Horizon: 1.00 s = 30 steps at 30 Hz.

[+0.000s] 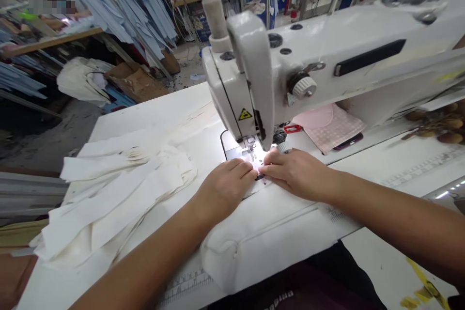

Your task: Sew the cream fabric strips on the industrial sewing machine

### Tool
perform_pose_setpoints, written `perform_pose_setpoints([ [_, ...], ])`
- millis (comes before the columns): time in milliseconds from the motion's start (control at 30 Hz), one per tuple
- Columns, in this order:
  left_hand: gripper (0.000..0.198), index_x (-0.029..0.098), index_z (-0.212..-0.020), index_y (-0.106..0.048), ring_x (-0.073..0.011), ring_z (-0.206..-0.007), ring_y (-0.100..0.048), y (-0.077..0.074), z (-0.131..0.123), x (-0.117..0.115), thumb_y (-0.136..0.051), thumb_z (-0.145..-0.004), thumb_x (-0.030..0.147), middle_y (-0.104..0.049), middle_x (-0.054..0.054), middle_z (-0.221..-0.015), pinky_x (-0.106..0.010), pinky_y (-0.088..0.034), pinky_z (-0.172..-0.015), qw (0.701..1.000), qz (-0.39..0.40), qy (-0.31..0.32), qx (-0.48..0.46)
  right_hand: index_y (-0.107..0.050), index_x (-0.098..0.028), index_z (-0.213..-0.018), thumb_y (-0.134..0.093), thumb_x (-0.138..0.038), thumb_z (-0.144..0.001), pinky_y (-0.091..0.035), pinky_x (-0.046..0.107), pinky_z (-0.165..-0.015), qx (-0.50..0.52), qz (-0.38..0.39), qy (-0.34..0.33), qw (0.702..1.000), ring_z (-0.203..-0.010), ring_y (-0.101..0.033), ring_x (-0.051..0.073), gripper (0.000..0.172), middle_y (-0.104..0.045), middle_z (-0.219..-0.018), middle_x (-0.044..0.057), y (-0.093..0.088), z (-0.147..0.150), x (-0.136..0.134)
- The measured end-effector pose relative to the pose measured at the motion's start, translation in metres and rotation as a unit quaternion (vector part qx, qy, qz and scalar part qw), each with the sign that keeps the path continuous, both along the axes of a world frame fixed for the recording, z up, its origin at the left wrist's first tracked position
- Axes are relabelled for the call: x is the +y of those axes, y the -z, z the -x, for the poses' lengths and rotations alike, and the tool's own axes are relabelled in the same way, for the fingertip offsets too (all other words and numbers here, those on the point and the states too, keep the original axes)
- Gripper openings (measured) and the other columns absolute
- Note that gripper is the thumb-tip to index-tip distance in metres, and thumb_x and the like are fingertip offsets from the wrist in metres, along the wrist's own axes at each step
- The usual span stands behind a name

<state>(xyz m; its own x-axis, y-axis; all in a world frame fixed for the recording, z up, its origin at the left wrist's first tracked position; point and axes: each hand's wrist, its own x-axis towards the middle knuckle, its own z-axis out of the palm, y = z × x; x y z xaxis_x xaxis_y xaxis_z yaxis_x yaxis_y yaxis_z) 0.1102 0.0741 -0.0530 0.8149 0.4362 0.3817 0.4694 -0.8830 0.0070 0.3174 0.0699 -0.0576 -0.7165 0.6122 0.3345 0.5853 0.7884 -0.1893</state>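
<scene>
A white sewing machine point(232, 92) stands over the tabletop, its presser foot point(250, 151) brightly lit. Just in front of the foot, my left hand point(228, 184) has its fingers drawn together and pressed down at the needle plate. My right hand point(296, 174) meets it from the other side, thumb and fingers pinched close to the left fingertips. Both seem to hold white fabric point(269, 247), which spreads toward me over the table's front edge. Its part under the fingers is mostly hidden and hard to tell from the white table.
Stacked white fabric strips point(119, 198) lie on the left of the table point(119, 123). A pink checked cloth piece point(334, 126) rests under the machine arm, on a dark flat object point(348, 141). Blue garments point(138, 5) hang behind, near a cardboard box point(136, 82) on the floor.
</scene>
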Motion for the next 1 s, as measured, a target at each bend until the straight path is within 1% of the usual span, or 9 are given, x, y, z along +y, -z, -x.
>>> perform_pose_setpoints([
  [133,0.018,0.015,-0.096,-0.056,-0.0172,-0.085,-0.059,-0.001,0.005,0.0,-0.042,-0.088,0.007,-0.064,-0.005,-0.087,-0.031,-0.052,-0.069,0.999,0.036,0.008,0.016,-0.068,-0.016,-0.092,-0.042,-0.021,-0.093,-0.038,0.026,-0.057,0.017,0.008,-0.023,1.0,-0.075,-0.054,0.015,0.026,-0.066,-0.091,0.007,-0.003,-0.004,-0.001],
  [267,0.016,0.014,-0.095,-0.056,-0.0175,-0.085,-0.059,-0.002,0.007,0.004,-0.044,-0.087,0.007,-0.065,-0.005,-0.087,-0.031,-0.051,-0.069,0.999,0.043,0.013,0.01,-0.069,-0.016,-0.09,-0.045,-0.021,-0.092,-0.038,0.026,-0.058,0.017,0.001,-0.023,1.0,-0.072,-0.053,0.015,0.025,-0.066,-0.089,0.008,-0.001,-0.003,0.002],
  [367,0.017,0.014,-0.093,-0.057,-0.0163,-0.08,-0.059,-0.003,0.007,0.007,-0.044,-0.087,0.006,-0.065,-0.005,-0.086,-0.03,-0.05,-0.067,0.999,0.033,0.017,0.003,-0.069,-0.017,-0.089,-0.045,-0.021,-0.092,-0.038,0.026,-0.058,0.008,-0.009,-0.003,1.0,-0.068,-0.051,0.015,0.025,-0.066,-0.084,0.007,0.0,-0.001,0.003],
  [500,0.016,0.016,-0.09,-0.057,-0.0133,-0.069,-0.057,-0.003,0.007,0.013,-0.044,-0.089,0.008,-0.065,-0.003,-0.082,-0.027,-0.047,-0.062,1.0,-0.001,0.017,-0.015,-0.07,-0.021,-0.09,-0.048,-0.027,-0.091,-0.039,0.025,-0.058,0.002,0.009,0.041,0.999,-0.073,-0.052,0.017,0.023,-0.064,-0.071,0.005,0.001,0.001,0.005],
  [600,0.014,0.017,-0.089,-0.057,-0.0137,-0.073,-0.058,0.0,0.008,0.019,-0.045,-0.088,0.009,-0.064,-0.002,-0.08,-0.027,-0.048,-0.064,0.999,-0.022,0.011,-0.048,-0.07,-0.024,-0.095,-0.049,-0.031,-0.091,-0.043,0.026,-0.062,-0.005,0.021,0.069,0.997,-0.079,-0.054,0.018,0.023,-0.064,-0.077,0.006,0.002,0.002,0.006],
  [667,0.014,0.018,-0.088,-0.058,-0.0139,-0.075,-0.058,0.002,0.009,0.023,-0.045,-0.088,0.01,-0.063,-0.002,-0.078,-0.026,-0.049,-0.065,0.997,-0.029,0.011,-0.068,-0.068,-0.024,-0.102,-0.046,-0.033,-0.092,-0.046,0.029,-0.066,-0.016,0.017,0.072,0.997,-0.083,-0.055,0.019,0.026,-0.065,-0.083,0.007,0.002,0.003,0.008],
  [733,0.015,0.018,-0.086,-0.058,-0.0144,-0.076,-0.059,0.003,0.01,0.026,-0.045,-0.088,0.01,-0.063,-0.003,-0.077,-0.026,-0.049,-0.066,0.996,-0.035,0.009,-0.078,-0.066,-0.021,-0.108,-0.043,-0.033,-0.093,-0.047,0.031,-0.068,-0.023,0.017,0.062,0.998,-0.086,-0.055,0.021,0.03,-0.065,-0.087,0.01,0.003,0.003,0.009],
  [867,0.022,0.02,-0.073,-0.056,-0.0157,-0.076,-0.059,0.003,0.011,0.03,-0.043,-0.088,0.011,-0.06,-0.003,-0.071,-0.028,-0.049,-0.065,0.997,-0.039,-0.015,-0.069,-0.067,-0.018,-0.104,-0.041,-0.032,-0.094,-0.049,0.034,-0.071,-0.013,-0.001,0.061,0.998,-0.085,-0.057,0.022,0.032,-0.066,-0.086,0.011,0.007,0.003,0.011],
  [1000,0.03,0.02,-0.065,-0.053,-0.015,-0.067,-0.056,0.003,0.011,0.033,-0.037,-0.089,0.012,-0.054,-0.001,-0.062,-0.027,-0.049,-0.061,0.997,-0.034,-0.041,-0.05,-0.068,-0.02,-0.102,-0.044,-0.032,-0.092,-0.05,0.037,-0.075,0.007,-0.016,0.066,0.998,-0.088,-0.058,0.023,0.028,-0.065,-0.087,0.012,0.012,0.002,0.011],
])
